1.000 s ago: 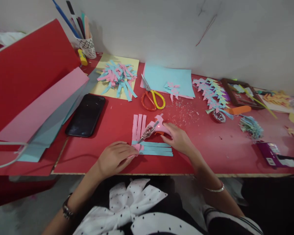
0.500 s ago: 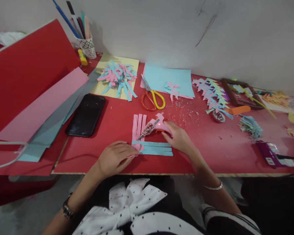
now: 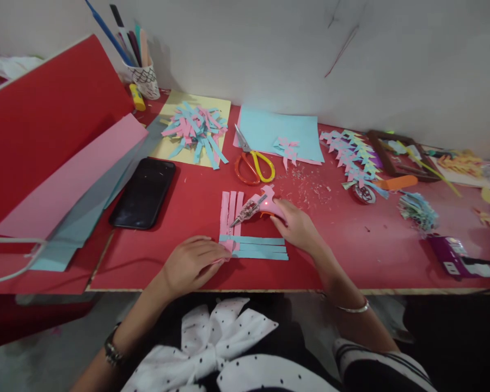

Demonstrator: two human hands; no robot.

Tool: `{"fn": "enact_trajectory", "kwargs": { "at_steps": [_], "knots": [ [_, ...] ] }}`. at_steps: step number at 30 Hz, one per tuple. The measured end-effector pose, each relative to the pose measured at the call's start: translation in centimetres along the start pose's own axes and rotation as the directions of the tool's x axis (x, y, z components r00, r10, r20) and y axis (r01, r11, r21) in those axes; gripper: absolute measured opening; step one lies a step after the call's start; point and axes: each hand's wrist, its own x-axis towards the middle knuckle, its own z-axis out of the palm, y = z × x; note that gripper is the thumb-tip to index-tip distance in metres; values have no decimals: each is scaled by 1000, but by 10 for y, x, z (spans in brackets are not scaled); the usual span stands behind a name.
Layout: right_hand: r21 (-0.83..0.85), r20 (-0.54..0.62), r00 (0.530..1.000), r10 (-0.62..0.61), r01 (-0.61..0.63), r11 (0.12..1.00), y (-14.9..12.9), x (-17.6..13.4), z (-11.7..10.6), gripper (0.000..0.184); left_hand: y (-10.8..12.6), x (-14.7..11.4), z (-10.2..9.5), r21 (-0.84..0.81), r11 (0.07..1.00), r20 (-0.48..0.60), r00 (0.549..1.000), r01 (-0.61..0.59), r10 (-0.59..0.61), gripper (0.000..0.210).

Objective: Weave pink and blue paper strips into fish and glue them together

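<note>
My right hand (image 3: 296,224) is wrapped around a pink hot glue gun (image 3: 269,204) with a lit red light. Its metal nozzle points down and left, just above the pink paper strips (image 3: 225,209). Blue paper strips (image 3: 261,251) lie crosswise over the lower part of the pink ones. A thin pale thread, like glue, shows under the nozzle tip. My left hand (image 3: 194,264) rests at the lower left corner of the strips, its fingertips closed on a pink strip's folded end (image 3: 228,246). The thumb is partly hidden.
Behind the strips lie scissors (image 3: 253,163), a heap of cut strips (image 3: 198,128) and blue sheets (image 3: 281,130). A black phone (image 3: 142,193) is at left, near a pen cup (image 3: 146,79). Woven paper chains (image 3: 347,155) and a purple device (image 3: 449,256) with a cable sit at right.
The glue gun's nozzle has lifted slightly away from the strips, up and to the right, with a thin thread now below it. My left hand has stayed in place.
</note>
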Motion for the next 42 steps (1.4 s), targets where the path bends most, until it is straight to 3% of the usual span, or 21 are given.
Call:
{"fn": "enact_trajectory", "kwargs": {
  "at_steps": [42],
  "knots": [
    [-59, -61, 991, 123, -127, 990, 4, 26, 6, 38, -2, -3, 3, -28, 999, 23, 1000, 17, -16, 25]
  ]
}}
